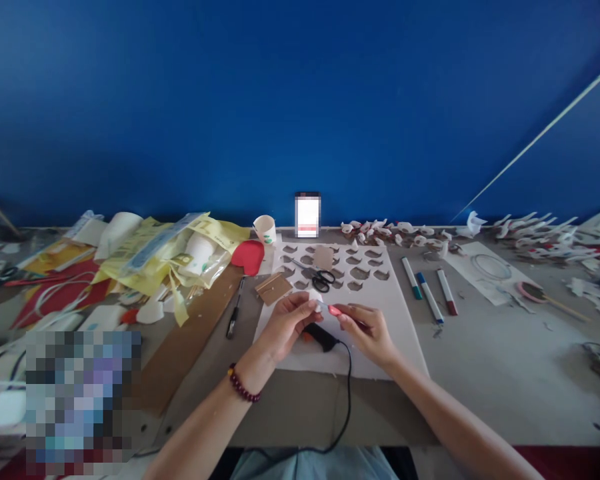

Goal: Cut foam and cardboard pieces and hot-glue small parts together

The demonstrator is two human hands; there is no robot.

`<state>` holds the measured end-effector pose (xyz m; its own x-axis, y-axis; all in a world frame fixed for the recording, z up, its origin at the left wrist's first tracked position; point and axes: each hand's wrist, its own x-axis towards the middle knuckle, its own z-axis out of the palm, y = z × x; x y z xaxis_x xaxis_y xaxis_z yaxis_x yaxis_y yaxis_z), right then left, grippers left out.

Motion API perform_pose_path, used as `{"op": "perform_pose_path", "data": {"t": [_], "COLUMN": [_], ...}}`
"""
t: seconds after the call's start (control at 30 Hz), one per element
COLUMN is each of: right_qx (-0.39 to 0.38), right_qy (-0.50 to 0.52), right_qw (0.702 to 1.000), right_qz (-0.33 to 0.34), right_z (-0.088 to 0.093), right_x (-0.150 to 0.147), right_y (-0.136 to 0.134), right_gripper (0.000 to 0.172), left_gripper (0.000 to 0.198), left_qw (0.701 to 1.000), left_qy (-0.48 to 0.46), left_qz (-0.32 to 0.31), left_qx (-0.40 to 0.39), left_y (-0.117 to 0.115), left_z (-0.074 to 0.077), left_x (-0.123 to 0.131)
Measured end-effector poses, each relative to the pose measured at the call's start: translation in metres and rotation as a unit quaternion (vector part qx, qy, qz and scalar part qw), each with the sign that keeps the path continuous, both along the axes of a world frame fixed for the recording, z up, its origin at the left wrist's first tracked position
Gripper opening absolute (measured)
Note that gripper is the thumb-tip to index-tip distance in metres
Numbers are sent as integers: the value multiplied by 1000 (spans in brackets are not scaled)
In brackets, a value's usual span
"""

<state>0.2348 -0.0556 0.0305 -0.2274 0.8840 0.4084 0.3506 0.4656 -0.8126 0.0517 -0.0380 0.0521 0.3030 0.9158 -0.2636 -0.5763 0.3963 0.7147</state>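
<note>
My left hand (286,325) pinches a small white piece (318,301), perhaps paper or foam, over the white cut-out sheet (390,320). In my right hand (369,331) is a small red-handled tool (335,311), its thin pale end touching or nearly touching the white piece. The tool's exact kind is too small to tell. Below both hands lies a black glue gun (323,337) with an orange part, partly covered by my left hand, its cord running toward me. Black-handled scissors (323,280) rest on the sheet just beyond my fingers, among rows of bird-like cut-out holes.
At left are a pen (235,309), brown cardboard (190,340), a red piece (249,257), a paper cup (265,229) and yellow packaging (155,257). Markers (430,297) lie right of the sheet. Several white cut pieces (395,232) line the back. A lit screen (308,217) stands against the wall.
</note>
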Motion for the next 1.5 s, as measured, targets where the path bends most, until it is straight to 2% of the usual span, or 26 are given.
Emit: {"op": "perform_pose_path", "data": {"t": [0.17, 0.6, 1.17, 1.5], "right_qx": [0, 8, 8, 7], "right_qy": [0, 1, -15, -18], "right_qw": [1000, 1000, 1000, 1000], "right_qz": [4, 8, -3, -15], "right_z": [-2, -1, -4, -1], "right_x": [2, 1, 1, 1], "right_y": [1, 0, 1, 0], "right_gripper": [29, 29, 31, 33], "left_gripper": [37, 39, 35, 36], "left_qw": [999, 1000, 1000, 999], "left_qy": [-11, 14, 9, 38], "left_qz": [19, 21, 0, -15], "left_qx": [-24, -10, 0, -9], "left_y": [1, 1, -1, -5], "left_z": [-2, 1, -5, -2], "left_x": [0, -1, 0, 3]}}
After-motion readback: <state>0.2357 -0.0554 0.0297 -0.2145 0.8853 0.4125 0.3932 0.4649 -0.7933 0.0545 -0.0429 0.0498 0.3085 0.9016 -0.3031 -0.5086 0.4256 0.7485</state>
